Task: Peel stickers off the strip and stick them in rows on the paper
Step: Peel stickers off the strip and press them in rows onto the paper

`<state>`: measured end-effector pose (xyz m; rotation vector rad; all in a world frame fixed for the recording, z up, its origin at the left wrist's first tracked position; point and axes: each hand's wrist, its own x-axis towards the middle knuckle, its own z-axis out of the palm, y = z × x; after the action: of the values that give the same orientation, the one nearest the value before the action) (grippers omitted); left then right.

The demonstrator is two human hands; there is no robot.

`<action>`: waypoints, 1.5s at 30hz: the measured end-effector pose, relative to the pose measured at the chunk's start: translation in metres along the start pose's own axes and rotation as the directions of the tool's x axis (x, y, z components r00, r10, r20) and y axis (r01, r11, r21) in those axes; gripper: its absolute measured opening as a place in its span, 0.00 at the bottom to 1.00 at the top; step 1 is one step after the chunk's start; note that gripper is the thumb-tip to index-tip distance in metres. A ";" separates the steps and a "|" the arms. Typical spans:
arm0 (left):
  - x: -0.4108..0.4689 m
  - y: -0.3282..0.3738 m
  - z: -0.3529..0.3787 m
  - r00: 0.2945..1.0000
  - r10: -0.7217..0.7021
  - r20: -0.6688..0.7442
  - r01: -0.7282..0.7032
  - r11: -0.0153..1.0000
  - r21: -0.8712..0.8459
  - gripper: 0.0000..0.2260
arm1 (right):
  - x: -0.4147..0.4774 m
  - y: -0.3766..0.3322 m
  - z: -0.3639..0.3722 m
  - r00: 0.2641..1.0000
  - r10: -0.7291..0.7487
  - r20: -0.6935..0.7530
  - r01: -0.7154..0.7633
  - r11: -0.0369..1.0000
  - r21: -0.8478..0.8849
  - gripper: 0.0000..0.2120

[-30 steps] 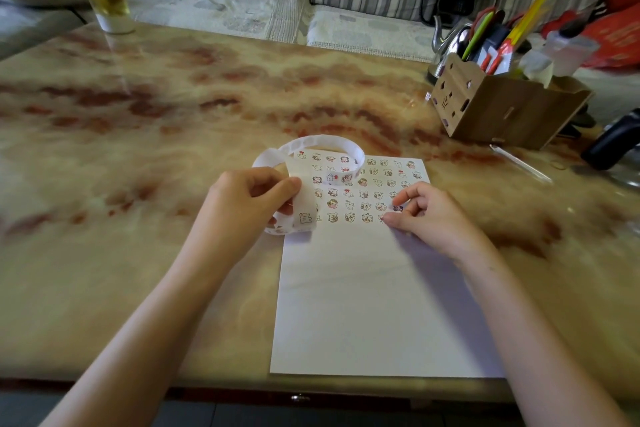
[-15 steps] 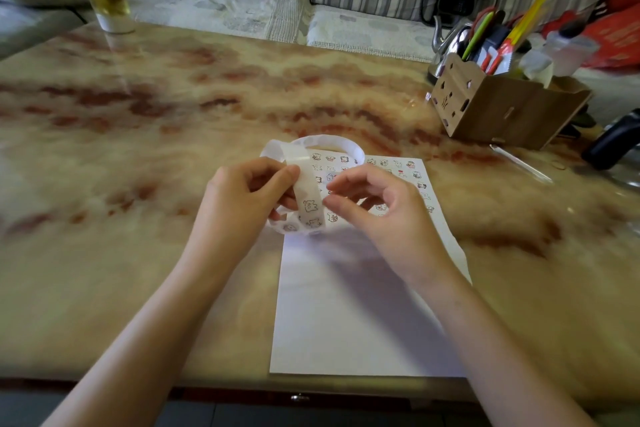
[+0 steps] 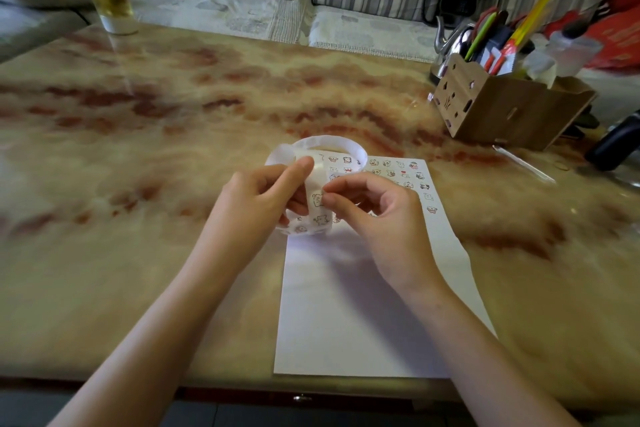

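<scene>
The strip [image 3: 316, 180] loops above the top left corner of the paper [image 3: 346, 315], clamped as before in the grip of the left hand [image 3: 256, 208]. The right hand [image 3: 381, 222], which pressed the paper a second ago, has lifted off the worktop [image 3: 138, 201] and now pinches a sticker [image 3: 318, 200] on the strip.

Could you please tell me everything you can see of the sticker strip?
The sticker strip is a white, glossy, paper-like band curled into a loose loop, carrying small cartoon stickers. It sits over the far left corner of the paper. The left hand grips it, while the right hand pinches at one sticker on it.
</scene>
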<state>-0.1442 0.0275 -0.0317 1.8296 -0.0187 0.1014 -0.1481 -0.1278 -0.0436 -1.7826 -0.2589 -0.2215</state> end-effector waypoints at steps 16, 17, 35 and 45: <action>-0.001 -0.002 0.001 0.997 0.002 0.072 -0.001 1.000 -0.011 0.05 | 0.001 0.004 -0.005 0.998 -0.067 -0.015 0.066 0.996 -0.067 0.04; -0.001 -0.001 0.001 0.997 -0.001 0.073 0.003 1.000 -0.016 0.05 | 0.001 0.004 -0.005 0.998 -0.068 -0.014 0.067 0.996 -0.064 0.04; 0.000 -0.002 0.000 0.997 -0.034 0.075 0.035 0.999 -0.018 0.06 | 0.001 0.006 -0.003 0.993 -0.115 0.001 0.114 0.990 -0.080 0.04; 0.000 -0.001 0.001 0.997 -0.027 0.070 0.028 0.999 -0.027 0.10 | -0.001 0.006 -0.003 0.990 -0.139 0.004 0.139 0.988 -0.075 0.05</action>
<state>-0.1439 0.0266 -0.0328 1.8046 -0.0437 0.0179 -0.1469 -0.1317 -0.0486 -1.8405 -0.3789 -0.3351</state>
